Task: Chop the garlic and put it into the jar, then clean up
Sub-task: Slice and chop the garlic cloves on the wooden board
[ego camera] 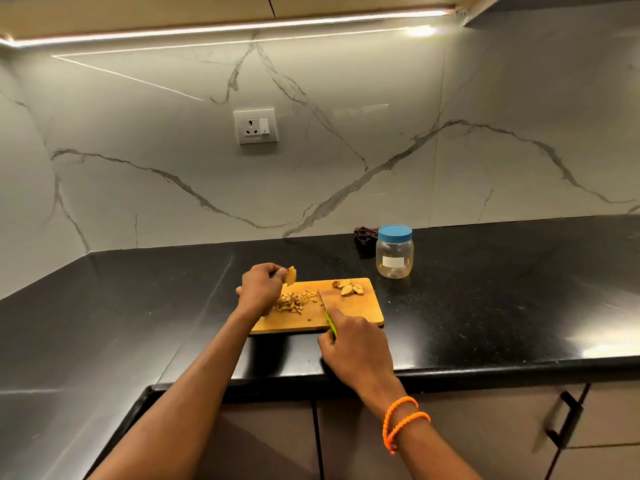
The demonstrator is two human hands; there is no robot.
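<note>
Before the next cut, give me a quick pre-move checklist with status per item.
1. Knife gripped by right hand: ok, green handle held, blade resting over the cutting board.
2. Left hand away from the blade: ok, it is lifted at the board's left end holding a garlic piece.
3. Piece set down ready to cut: not ok, it is off the board.
4. Chopped pile on the board: ok, just left of the blade.
5. Uncut pieces remaining: ok, at the far right corner.
6. Jar open for filling: not ok, blue lid is on.
</note>
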